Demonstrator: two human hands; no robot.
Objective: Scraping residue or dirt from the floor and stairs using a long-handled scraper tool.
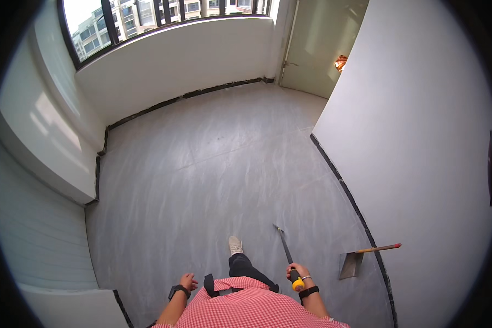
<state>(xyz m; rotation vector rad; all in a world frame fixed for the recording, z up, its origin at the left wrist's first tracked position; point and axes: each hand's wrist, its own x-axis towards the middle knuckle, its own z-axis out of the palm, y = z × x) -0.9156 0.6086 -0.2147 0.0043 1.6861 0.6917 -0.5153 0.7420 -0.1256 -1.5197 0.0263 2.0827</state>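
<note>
My right hand [298,271] is closed around the black-and-yellow grip of a long-handled tool [287,249]. Its dark shaft points forward and down over the grey floor, ending in a small crosswise head like a hammer's; the exact kind is too small to tell. On the left, my left hand [188,281] hangs beside my body with loosely bent fingers apart and nothing in it. To the right of the tool, a flat metal shovel [351,264] with a wooden, red-tipped handle stands on the floor by the right wall.
Grey marbled tiles [202,158] cover the floor. A white wall [410,136] with a dark strip at its foot runs along the right. Ahead are a low wall under a barred window [169,11] and a pale green door [320,44]. My shoe [235,245] is forward.
</note>
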